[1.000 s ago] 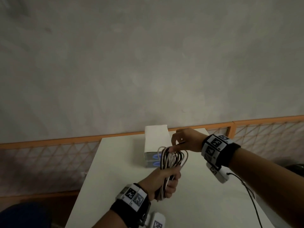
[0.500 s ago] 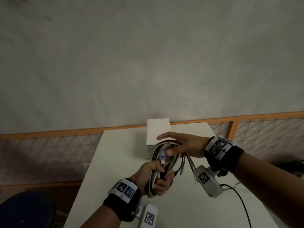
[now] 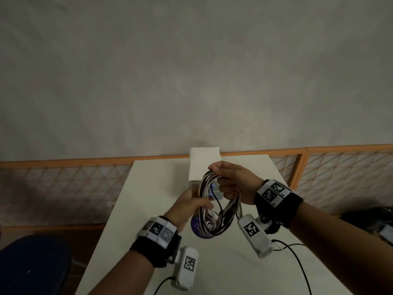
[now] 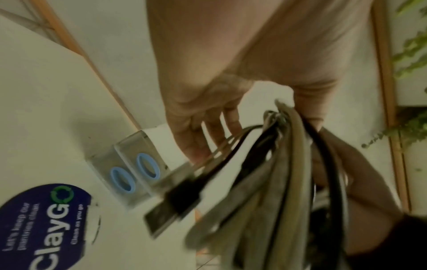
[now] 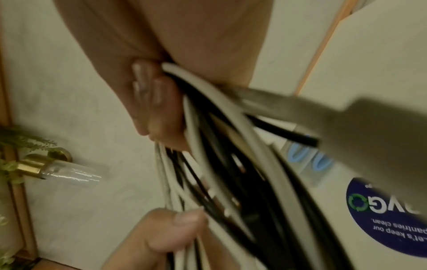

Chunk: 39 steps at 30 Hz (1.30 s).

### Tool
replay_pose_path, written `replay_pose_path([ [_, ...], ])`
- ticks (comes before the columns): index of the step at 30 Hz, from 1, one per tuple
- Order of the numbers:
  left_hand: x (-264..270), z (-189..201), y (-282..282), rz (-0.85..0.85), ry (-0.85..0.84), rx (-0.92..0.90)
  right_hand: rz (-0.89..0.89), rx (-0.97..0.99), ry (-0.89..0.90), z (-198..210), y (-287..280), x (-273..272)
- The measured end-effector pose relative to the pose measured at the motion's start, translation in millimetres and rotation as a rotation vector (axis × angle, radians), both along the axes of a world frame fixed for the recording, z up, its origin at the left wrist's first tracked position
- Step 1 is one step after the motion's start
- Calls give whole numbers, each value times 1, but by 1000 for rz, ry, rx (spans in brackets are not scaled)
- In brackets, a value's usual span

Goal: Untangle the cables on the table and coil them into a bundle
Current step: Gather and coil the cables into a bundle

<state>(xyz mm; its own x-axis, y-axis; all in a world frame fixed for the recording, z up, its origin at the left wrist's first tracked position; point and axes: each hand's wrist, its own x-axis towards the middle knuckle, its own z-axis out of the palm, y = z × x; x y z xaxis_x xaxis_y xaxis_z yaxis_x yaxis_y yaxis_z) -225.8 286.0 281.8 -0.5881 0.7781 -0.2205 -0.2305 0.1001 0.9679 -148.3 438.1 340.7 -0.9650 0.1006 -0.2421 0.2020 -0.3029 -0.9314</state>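
Right hand (image 3: 234, 182) grips cables (image 3: 202, 194) before sticker (image 3: 196, 227) and, seemingly, dispenser (image 3: 204, 165).

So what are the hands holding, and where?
The cable bundle: the right hand grips its top, the left hand pinches its left side.

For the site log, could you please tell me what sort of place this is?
Probably a shared pantry: a round sticker on the white table reads "Let's keep our pantries clean", and a white dispenser box stands nearby.
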Motion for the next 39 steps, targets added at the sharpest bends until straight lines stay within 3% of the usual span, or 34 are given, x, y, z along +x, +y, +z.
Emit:
replay_pose_path([
  [4,-2,14,4,-85,-94,130,74,55,-33,2,-9,0],
  [9,2,15,6,-43,-180,182,-14,190,-18,8,-9,-4],
  [13,11,25,6,-24,-350,295,-85,107,54,15,-6,-6],
  [16,16,34,9,27,-136,130,-47,6,17,23,-6,-5],
  [19,18,38,12,77,248,-23,-95,155,-35,20,-13,-9],
  [21,19,37,14,21,354,-27,-191,217,-49,15,-17,-13],
  [24,18,30,19,-75,388,-21,-282,173,-30,14,-17,-17],
  [31,10,26,23,-184,495,-96,-291,159,67,21,-18,-24],
  [39,17,19,24,-32,262,-76,-235,231,150,21,-20,-26],
])
